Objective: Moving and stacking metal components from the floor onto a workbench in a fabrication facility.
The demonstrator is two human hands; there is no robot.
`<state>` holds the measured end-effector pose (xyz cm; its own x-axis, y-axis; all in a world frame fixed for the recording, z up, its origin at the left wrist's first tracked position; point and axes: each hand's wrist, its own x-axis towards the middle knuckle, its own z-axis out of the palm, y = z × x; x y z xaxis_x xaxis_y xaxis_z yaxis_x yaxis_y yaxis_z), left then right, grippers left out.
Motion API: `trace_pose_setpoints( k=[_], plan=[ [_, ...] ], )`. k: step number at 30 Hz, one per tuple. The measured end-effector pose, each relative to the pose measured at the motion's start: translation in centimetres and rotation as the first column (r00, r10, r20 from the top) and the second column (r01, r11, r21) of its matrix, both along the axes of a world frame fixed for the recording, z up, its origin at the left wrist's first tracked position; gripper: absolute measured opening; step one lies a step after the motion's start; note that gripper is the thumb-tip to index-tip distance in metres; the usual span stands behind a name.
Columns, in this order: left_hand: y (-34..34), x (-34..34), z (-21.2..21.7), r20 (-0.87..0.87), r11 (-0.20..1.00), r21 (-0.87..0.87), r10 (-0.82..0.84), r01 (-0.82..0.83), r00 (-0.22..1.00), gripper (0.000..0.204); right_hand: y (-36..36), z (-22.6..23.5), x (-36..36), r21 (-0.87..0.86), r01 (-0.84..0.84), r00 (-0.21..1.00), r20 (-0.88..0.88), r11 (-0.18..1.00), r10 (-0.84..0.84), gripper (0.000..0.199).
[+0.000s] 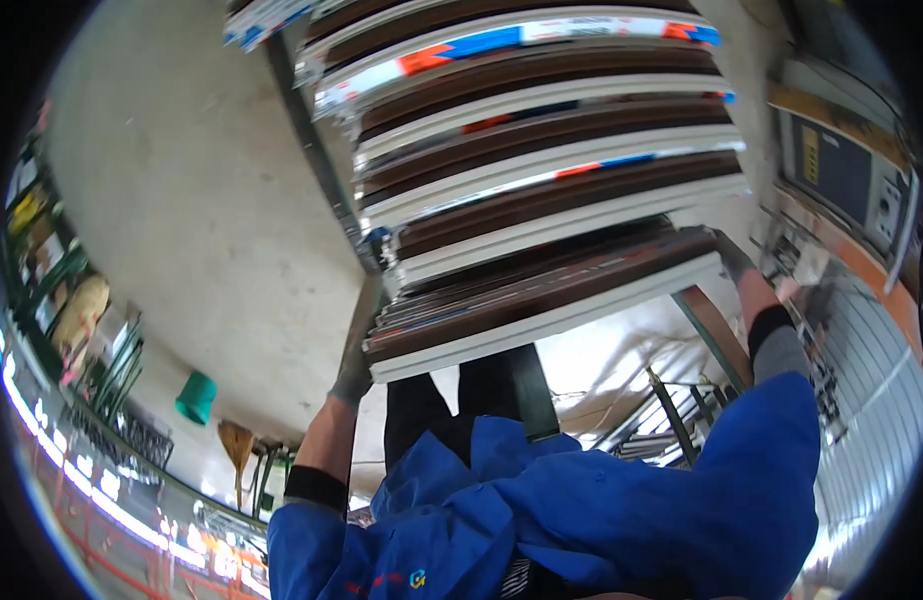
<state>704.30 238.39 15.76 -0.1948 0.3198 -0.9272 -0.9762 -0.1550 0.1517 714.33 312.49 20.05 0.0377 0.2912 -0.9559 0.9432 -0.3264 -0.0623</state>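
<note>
In front of me, a row of long brown-and-white profile pieces [571,212] runs away from my body, some with white, blue and orange film strips. The nearest brown-and-white profile [541,318] spans from one of my hands to the other, slightly tilted, its right end higher in view. My left hand [355,372], in a grey glove, is closed around its left end. At the right end, my gloved right hand [731,256] grips the same piece. The fingers of both hands are partly hidden behind the ends.
A dark green metal bar [316,150] runs along the row's left side. Farther left are a green bucket [196,397], a broom [236,445] and loaded shelving [66,290]. To the right stand a grey control cabinet [831,165] and a corrugated metal sheet [871,400].
</note>
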Motion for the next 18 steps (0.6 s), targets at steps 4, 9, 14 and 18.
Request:
trace_pose_setpoints(
  k=[4, 9, 14, 18],
  plan=[
    [0.5, -0.8, -0.2, 0.062, 0.999, -0.035, 0.03, -0.028, 0.998, 0.055, -1.9, 0.6, -1.9, 0.075, -0.081, 0.992, 0.1, 0.994, 0.073, 0.035],
    [2.1, -3.1, -0.6, 0.192, 0.995, 0.075, 0.048, -0.063, 0.98, 0.061, 1.1, -2.3, 1.7, 0.0, -0.015, 0.999, 0.035, 1.0, 0.015, 0.038],
    [3.6, -4.2, 0.8, 0.276, 0.998, 0.063, -0.003, -0.015, 0.961, 0.068, 1.9, -3.3, 2.3, -0.188, 0.022, 0.998, -0.053, 0.982, -0.033, 0.051],
    [2.3, -3.9, 0.3, 0.266, 0.998, 0.064, -0.015, -0.003, 0.964, 0.069, 1.1, -3.0, 1.1, -0.17, 0.084, 0.996, 0.019, 0.982, -0.081, 0.047]
  ],
)
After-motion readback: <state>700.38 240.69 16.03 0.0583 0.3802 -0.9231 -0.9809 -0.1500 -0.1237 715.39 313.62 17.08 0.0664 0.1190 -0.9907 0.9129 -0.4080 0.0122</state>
